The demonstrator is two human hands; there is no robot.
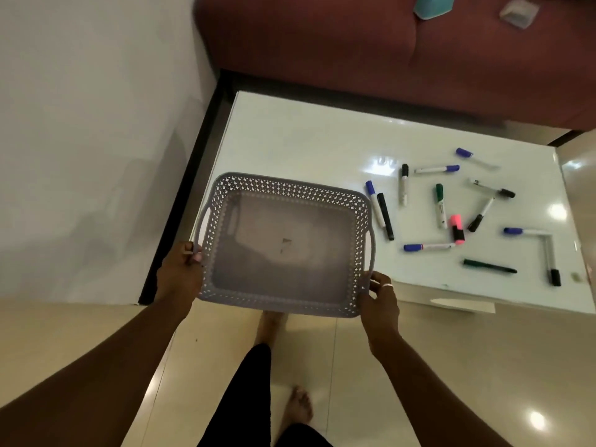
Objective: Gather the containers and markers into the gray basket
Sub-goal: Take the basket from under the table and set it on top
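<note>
I hold an empty gray basket [290, 185] with perforated walls over the near left corner of a low white table [290, 133]. My left hand [179, 274] grips its left rim near the handle. My right hand [379, 296] grips its near right corner. Several markers lie scattered on the table's right half: blue-capped ones [437, 169], black ones [385, 216], a green one [440, 204] and a short pink highlighter [457, 228]. On the sofa behind sit a teal container [432, 4] and a clear container [519, 11].
A dark red sofa [322, 46] runs behind the table. A white wall [80, 124] stands to the left. My bare feet and dark trouser legs [245, 382] are on the glossy beige floor tiles below the basket.
</note>
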